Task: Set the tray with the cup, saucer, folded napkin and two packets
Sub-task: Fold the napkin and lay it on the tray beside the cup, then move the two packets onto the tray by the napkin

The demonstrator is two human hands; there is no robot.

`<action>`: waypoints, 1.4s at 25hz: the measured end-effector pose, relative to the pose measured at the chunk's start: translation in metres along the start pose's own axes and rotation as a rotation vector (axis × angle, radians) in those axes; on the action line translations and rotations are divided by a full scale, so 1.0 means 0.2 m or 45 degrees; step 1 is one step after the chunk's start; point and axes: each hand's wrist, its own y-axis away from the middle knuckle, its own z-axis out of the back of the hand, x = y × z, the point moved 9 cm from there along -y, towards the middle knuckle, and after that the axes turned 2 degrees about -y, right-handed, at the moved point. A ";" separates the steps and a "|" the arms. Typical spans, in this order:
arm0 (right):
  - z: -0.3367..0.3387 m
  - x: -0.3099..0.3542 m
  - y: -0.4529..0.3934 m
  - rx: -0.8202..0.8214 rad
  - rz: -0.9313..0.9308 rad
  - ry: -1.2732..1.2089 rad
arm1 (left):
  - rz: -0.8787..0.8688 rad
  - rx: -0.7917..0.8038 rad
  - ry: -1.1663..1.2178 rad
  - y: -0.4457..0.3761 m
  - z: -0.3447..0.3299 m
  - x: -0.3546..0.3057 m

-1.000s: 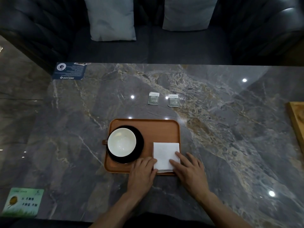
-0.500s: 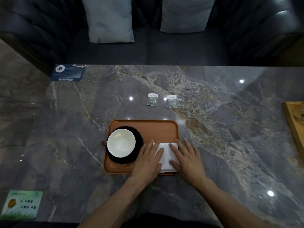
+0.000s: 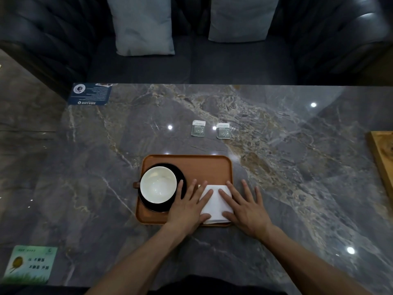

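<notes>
Both hands lie flat, fingers spread and gripping nothing, on a white folded paper napkin (image 3: 217, 204): the left hand (image 3: 189, 206) covers its left edge, the right hand (image 3: 244, 206) its right edge, with a wedge of napkin showing between them. The napkin sits in the near right corner of a brown rounded-rectangle tray (image 3: 202, 165). On the tray's left half stands a white round cup (image 3: 157, 184) with a brown handle pointing left, empty, resting on a black round saucer (image 3: 180, 173); the left hand's outer fingers overlap the saucer's rim.

Beyond the tray, well apart from it, two small grey-green square packets (image 3: 198, 128) lie side by side on the bare tabletop, near each other but not touching.

The table (image 3: 95, 167) is polished grey marble with tan and white veins, mirroring ceiling spotlights as bright dots. A dark blue printed card (image 3: 90, 94) lies at its far left corner, a green printed card (image 3: 29, 264) at the near left, and a yellowish wooden board (image 3: 382, 158) at the right edge. Behind the table runs a dark padded bench (image 3: 212, 67) with two pale grey cushions (image 3: 142, 24).
</notes>
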 end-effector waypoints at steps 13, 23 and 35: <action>0.07 0.05 0.02 -0.089 -0.062 -0.108 | -0.079 -0.019 0.085 0.01 0.07 -0.02; 0.53 -0.11 -0.36 -0.229 -0.105 -0.160 | 0.081 -0.200 0.652 -0.35 0.58 0.43; 0.78 -0.37 -0.99 0.004 -0.155 -0.093 | 0.167 0.033 0.499 -0.98 0.62 0.97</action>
